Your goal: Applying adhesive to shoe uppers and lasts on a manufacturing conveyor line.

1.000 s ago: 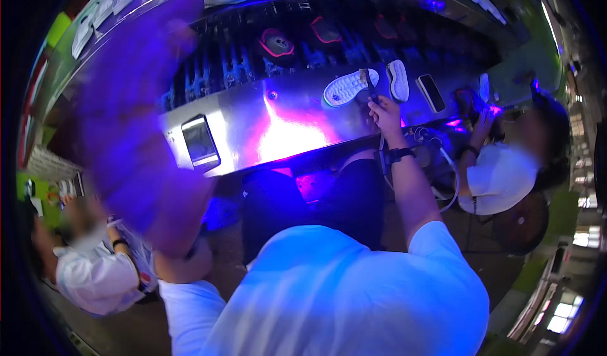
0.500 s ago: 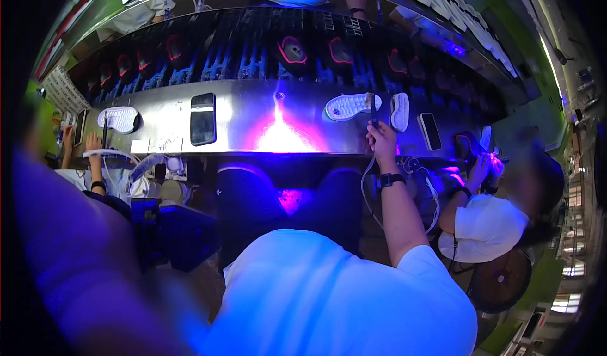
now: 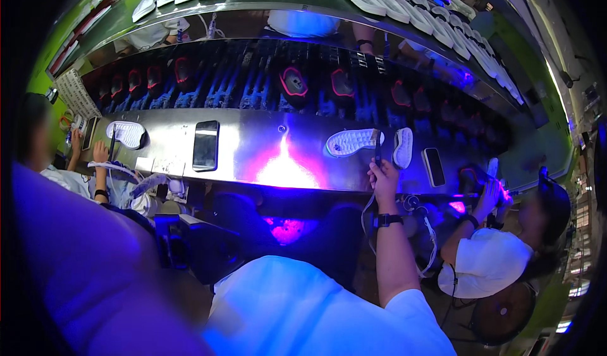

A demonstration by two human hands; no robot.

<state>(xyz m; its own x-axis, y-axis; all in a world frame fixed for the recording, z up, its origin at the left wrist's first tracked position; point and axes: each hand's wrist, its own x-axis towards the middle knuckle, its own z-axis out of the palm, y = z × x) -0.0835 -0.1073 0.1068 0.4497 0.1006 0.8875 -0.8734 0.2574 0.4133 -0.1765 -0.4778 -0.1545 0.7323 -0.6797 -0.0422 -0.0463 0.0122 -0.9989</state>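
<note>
My right hand (image 3: 384, 178) is closed round the dark handle of a brush (image 3: 379, 148). The brush points away from me, and its tip meets the right end of a white shoe sole (image 3: 351, 143) lying on the metal table. Just right of the brush, a second white sole (image 3: 403, 148) stands close by. My left hand is not in view; a blurred purple shape covers the lower left.
Phones (image 3: 206, 146) (image 3: 434, 167) lie on the metal table (image 3: 246, 141), around a bright pink-violet light patch. Beyond runs a dark rack with red-edged pieces (image 3: 293, 82). White soles (image 3: 436, 30) line the upper shelf. Co-workers' hands (image 3: 101, 155) (image 3: 488, 198) flank me.
The view has tilted up, so the table sits lower in the picture and more of the shelf shows. My right hand still holds the brush at the sole's right end.
</note>
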